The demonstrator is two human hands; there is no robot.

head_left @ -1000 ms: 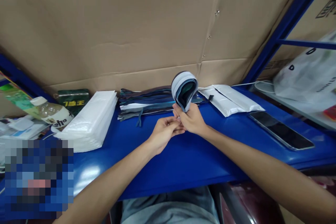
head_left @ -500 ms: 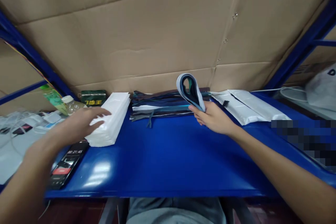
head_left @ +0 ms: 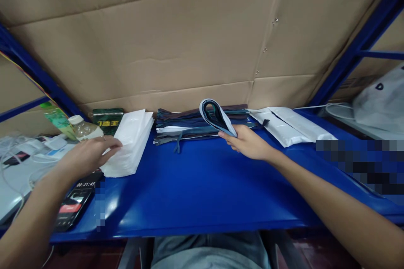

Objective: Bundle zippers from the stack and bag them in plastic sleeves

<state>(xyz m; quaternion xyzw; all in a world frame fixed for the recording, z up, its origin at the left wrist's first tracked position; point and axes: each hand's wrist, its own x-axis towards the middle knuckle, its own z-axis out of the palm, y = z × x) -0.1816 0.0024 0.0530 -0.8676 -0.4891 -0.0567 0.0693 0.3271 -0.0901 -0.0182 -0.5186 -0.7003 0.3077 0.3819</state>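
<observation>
My right hand [head_left: 248, 142] is closed around the ends of a folded bundle of zippers [head_left: 212, 111], white on the outside and dark within, looped over above the table. Behind it lie several long zippers [head_left: 176, 124] in dark, blue, white and grey, side by side. On the left, my left hand [head_left: 94, 151] pinches the top of a stack of white plastic bags [head_left: 129, 147]. The uppermost bag is slightly askew from those below.
Two packed white bags [head_left: 293, 126] lie at the right of the blue table [head_left: 189, 193]. A phone [head_left: 77, 201], a clear bottle [head_left: 83, 128] and a dark green box [head_left: 109, 119] stand or lie at left, beside chargers and cables [head_left: 44, 147]. A cardboard wall [head_left: 173, 50] closes the back.
My left hand has come down onto the bag stack and closed on the top bag, which has shifted. The looped zipper bundle in my right hand has tilted further left and lowered a little.
</observation>
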